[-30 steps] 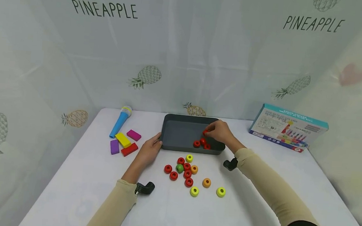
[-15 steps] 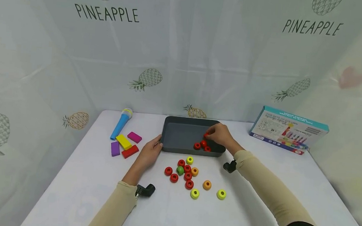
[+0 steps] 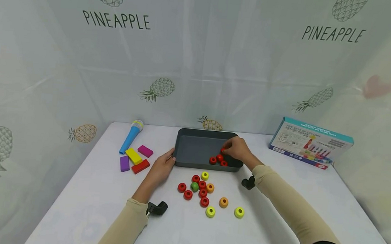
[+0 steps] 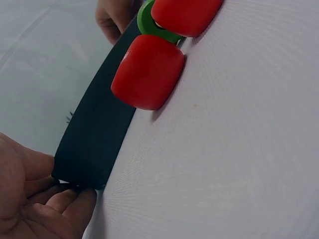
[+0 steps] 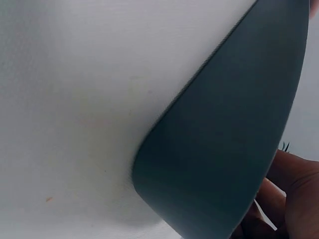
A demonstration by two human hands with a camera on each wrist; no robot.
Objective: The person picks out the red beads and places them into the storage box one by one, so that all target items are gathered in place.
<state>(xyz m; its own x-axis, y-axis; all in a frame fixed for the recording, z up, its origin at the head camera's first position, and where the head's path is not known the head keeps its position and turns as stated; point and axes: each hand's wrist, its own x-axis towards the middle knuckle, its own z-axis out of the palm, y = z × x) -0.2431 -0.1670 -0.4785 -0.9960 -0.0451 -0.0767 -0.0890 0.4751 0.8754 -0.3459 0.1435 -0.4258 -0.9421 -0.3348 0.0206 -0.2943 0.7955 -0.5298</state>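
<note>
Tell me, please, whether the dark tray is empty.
Not empty: the head view shows red beads in the dark tray near the right hand, with much of the tray's floor bare.

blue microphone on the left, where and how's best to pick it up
Likely best around mid-handle of the blue microphone, from above, pinching across its width. It lies on its side, with a long, slim handle; the yellow block sits close to the handle's near end, so stay clear of that end.
</note>
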